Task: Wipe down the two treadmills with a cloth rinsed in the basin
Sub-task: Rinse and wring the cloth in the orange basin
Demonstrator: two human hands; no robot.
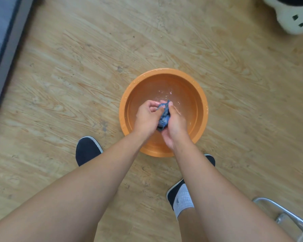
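Over the round orange plastic basin on the pale wood-grain floor, I have both hands bunched round the crumpled blue-grey cloth. My left hand grips its near side with the fingers curled over the top. My right hand clasps it from the other side, thumb pressed along the wad. The cloth sits between my palms, held above the inside of the basin rather than lying in it. There seems to be a little water at the bottom (I go by the glints; its depth I cannot tell).

I take this to be the rinsing and wringing step, with no wiping in hand. The next move, as I judge it, calls for a firm twist with the hands turning against each other. That way the drips fall inside the rim and not onto the floor or my dark slip-on shoe just beside the basin. After that I would need to stand and carry the damp cloth to a machine. The grey-edged dark slab at the far left may be the side of a treadmill, though too little shows for me to be sure.
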